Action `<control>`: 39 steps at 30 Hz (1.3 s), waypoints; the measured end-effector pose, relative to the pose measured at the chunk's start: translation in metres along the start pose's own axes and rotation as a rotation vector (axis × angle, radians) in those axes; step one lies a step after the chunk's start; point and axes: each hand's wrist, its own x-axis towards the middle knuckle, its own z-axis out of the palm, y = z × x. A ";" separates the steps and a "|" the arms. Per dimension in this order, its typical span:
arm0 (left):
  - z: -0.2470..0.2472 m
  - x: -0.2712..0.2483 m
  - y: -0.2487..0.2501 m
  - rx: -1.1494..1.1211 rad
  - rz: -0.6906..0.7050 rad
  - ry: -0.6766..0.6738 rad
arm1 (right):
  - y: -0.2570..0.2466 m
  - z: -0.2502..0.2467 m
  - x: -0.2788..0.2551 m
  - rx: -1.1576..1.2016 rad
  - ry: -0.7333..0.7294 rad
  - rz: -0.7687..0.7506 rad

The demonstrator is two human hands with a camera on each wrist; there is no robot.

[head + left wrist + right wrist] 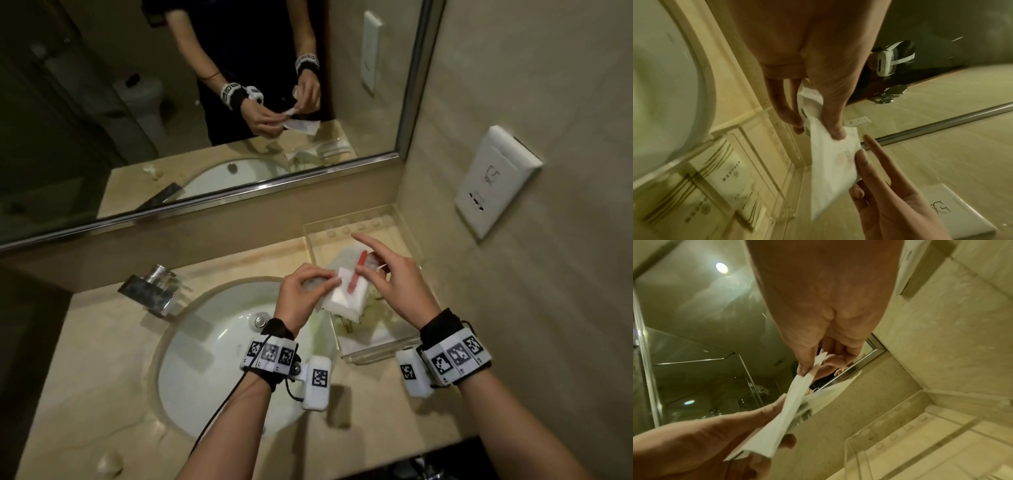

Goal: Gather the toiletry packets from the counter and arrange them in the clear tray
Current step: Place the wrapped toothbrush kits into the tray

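Over the clear tray (346,224) I hold a small stack of white toiletry packets (342,296), the top one showing a red stick-shaped item (356,272). My left hand (334,279) pinches the stack's left edge between thumb and fingers (835,133). My right hand (366,270) pinches the far end with thumb and a finger, its index finger held straight; the right wrist view shows this pinch on the white packet (781,418). Pale striped packets (725,178) lie flat in the tray (793,164). The tray's wall (849,451) is below the held stack.
The tray sits in the counter's back right corner, against the tiled wall with a white socket plate (493,181). The white sink basin (222,342) and chrome faucet (150,291) lie left of it. A mirror (205,102) runs along the back. A small pale object (109,462) lies near the front counter edge.
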 end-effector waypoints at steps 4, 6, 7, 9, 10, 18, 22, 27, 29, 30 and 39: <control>0.018 0.002 -0.004 -0.007 -0.003 0.028 | 0.015 -0.003 -0.009 -0.020 0.043 0.005; 0.028 0.004 -0.004 0.012 0.015 0.019 | 0.025 -0.005 -0.012 -0.047 0.029 0.016; 0.033 0.005 -0.005 0.023 0.021 0.014 | 0.029 -0.006 -0.014 -0.051 0.019 0.035; 0.043 0.009 -0.007 0.032 0.017 -0.002 | 0.038 -0.010 -0.018 -0.075 -0.023 0.082; 0.049 0.010 -0.009 0.031 0.012 -0.011 | 0.043 -0.011 -0.020 -0.099 -0.054 0.106; 0.074 0.022 -0.029 0.080 -0.014 -0.134 | 0.071 -0.021 -0.033 0.044 0.209 0.215; 0.070 0.024 -0.049 0.157 -0.015 -0.169 | 0.088 -0.024 -0.045 0.064 0.266 0.344; 0.077 0.026 -0.068 0.154 -0.255 -0.137 | 0.106 -0.025 -0.070 0.086 0.321 0.473; 0.084 0.026 -0.069 0.152 -0.285 -0.169 | 0.110 -0.026 -0.080 0.072 0.335 0.509; 0.088 0.025 -0.068 0.156 -0.284 -0.185 | 0.112 -0.027 -0.084 0.061 0.342 0.522; 0.132 0.031 -0.062 0.389 -0.250 -0.222 | 0.126 -0.027 -0.101 -0.008 0.389 0.575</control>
